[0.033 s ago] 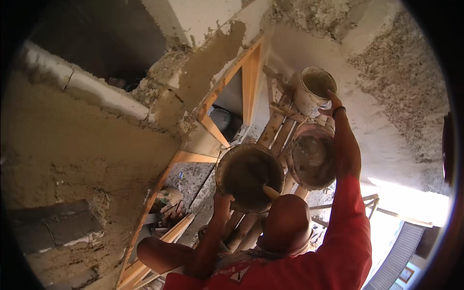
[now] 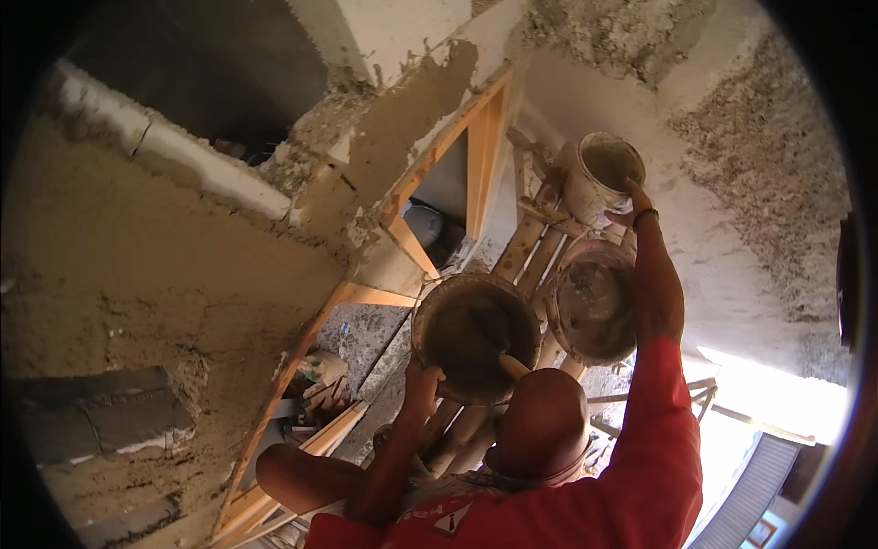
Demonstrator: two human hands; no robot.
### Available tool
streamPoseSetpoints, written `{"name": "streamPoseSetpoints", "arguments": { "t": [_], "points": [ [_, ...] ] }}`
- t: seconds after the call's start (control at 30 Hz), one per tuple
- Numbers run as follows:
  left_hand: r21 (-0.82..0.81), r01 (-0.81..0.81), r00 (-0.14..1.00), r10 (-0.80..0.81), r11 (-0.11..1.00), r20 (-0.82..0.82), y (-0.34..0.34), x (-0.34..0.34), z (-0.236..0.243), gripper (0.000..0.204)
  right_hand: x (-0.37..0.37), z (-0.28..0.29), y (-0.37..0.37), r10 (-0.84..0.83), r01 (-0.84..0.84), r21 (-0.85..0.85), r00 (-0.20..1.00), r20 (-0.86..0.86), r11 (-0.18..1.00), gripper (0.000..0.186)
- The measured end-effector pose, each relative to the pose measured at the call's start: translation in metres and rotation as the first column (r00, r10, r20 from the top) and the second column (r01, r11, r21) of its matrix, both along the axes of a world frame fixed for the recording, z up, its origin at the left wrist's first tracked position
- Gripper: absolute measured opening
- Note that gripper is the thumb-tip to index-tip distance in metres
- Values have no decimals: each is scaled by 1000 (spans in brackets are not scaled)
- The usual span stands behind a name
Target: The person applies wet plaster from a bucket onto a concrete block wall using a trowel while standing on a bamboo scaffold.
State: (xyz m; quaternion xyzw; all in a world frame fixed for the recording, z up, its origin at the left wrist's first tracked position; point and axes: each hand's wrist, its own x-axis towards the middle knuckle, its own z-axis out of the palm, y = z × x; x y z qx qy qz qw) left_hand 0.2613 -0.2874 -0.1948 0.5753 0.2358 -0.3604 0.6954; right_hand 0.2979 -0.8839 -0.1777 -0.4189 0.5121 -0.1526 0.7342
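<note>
Neither my left hand nor my right hand can be picked out. A co-worker [image 2: 540,512] in red, seen from above and behind with a bald head, reaches forward. This person's right hand [image 2: 631,201] is at a pale bucket [image 2: 594,188] holding grey material. The co-worker's left hand [image 2: 425,389] is at the near rim of a dark round tub [image 2: 471,306], from which a light handle [image 2: 514,366] sticks out. Another round tub [image 2: 594,306] of wet grey material sits between them on wooden planks [image 2: 540,242]. A second bare arm [image 2: 302,480] shows at lower left, its owner mostly hidden.
Rough plastered walls [image 2: 137,274] surround the platform, with a jagged opening [image 2: 192,73] at upper left. Wooden frames [image 2: 485,165] line openings along the middle. Rubble [image 2: 329,384] shows below at left. Bright daylight [image 2: 786,403] comes in at lower right, beside a ribbed sheet [image 2: 759,494].
The surroundings and buckets sit slightly lower and farther right in the view. The co-worker's reaching arms have barely changed position.
</note>
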Motion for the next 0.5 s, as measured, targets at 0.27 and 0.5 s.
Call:
{"name": "streamPoseSetpoints", "arguments": {
  "t": [0.27,0.5],
  "points": [
    [108,-17,997,9,994,74,12,-10,-16,47,11,-27,8,93,-852,-523,523,-847,20,68],
    [128,46,997,-54,991,54,10,-7,-9,48,3,-6,18,-11,-838,-545,545,-839,41,76]
  ]
}}
